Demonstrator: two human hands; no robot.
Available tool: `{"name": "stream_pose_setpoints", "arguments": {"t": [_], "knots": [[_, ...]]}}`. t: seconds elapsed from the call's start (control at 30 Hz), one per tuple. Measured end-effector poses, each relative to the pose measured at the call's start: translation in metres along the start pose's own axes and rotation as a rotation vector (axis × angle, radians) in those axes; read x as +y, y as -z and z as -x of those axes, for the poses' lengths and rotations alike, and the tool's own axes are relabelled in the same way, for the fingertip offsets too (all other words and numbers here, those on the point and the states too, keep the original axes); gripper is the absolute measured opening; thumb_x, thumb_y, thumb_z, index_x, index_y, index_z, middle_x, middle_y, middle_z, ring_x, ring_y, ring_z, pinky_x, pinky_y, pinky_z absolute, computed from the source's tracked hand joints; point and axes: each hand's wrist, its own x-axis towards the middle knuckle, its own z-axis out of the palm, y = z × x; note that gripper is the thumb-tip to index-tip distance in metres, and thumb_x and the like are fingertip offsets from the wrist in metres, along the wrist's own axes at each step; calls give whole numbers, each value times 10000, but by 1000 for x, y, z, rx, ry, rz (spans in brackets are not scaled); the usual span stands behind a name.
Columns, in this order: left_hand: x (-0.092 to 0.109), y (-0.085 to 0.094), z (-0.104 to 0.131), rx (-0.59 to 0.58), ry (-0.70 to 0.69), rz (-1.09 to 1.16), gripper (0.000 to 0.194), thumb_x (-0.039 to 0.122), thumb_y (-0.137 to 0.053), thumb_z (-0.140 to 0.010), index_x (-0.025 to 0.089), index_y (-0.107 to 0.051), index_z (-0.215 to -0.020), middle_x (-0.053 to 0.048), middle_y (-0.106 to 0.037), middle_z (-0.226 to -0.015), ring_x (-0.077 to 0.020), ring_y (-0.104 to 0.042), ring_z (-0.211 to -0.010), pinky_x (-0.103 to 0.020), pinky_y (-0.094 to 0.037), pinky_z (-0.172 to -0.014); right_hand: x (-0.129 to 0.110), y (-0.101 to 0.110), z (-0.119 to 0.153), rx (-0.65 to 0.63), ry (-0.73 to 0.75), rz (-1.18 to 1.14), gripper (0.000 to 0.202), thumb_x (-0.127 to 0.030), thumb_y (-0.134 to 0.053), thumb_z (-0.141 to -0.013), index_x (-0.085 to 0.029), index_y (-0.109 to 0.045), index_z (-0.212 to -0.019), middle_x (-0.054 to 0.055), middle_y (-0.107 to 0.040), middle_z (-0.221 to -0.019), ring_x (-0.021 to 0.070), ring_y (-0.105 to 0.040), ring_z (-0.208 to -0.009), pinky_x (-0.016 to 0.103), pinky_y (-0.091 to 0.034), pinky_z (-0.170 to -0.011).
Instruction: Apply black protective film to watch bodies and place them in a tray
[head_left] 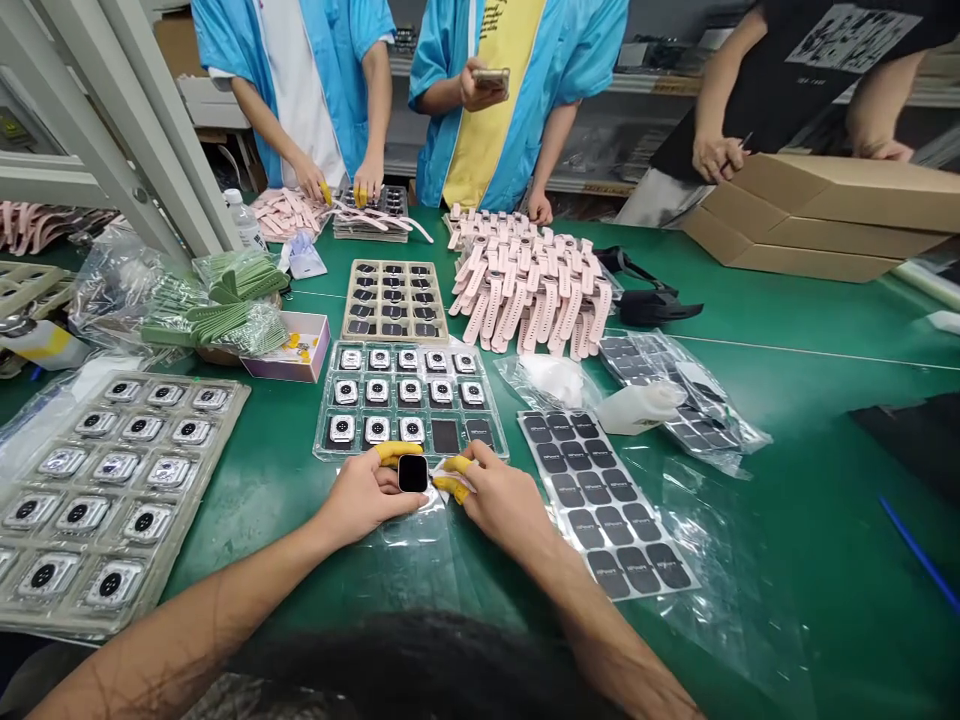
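My left hand grips a smartwatch body by its edges, its black screen facing up. Yellow finger covers sit on fingers of both hands. Just right of the watch, my right hand pinches a small white cloth or tissue between yellow-covered fingertips. Directly beyond the hands lies a clear plastic tray of watch bodies, backs up, with two compartments at its near right holding no watch. A sheet of black square stickers lies to the right of my right hand.
At left is a beige tray of watch bodies. Behind stand another tray, pink straps, bagged green straps and a small box. A white bottle lies right. Several co-workers stand across the table, beside cardboard boxes.
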Motion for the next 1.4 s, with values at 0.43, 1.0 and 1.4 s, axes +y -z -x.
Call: {"name": "stream_pose_setpoints", "arguments": {"t": [0.43,1.0,1.4], "knots": [[-5,-3,-4,19,-7,13,615,199,-941,-632,173,-784,-1225,-38,-836,-854,-245,-805,-774,-307,-582,-687,-34,-10,-10,243,-2,-268,273,-431,-616,-1044,-262,-813,-961,56,-755,-890,180,-689,-752,283,-493,-662],[-5,-7,-5,65,-9,214,650,141,-1022,-515,157,-769,-1113,-63,-840,-957,-200,-787,-788,-318,-624,-759,-33,-19,-2,266,43,-82,206,-240,-577,-1041,-232,-776,-988,95,-739,-917,251,-693,-798,348,-495,-657],[30,26,-18,305,-177,739,686,213,-1066,-496,181,-712,-1083,25,-770,-921,-127,-725,-814,-286,-610,-831,-59,-51,20,214,74,-229,432,-419,-689,-1029,-358,-628,-1452,129,-764,-1178,409,-720,-1092,622,-631,-939]]}}
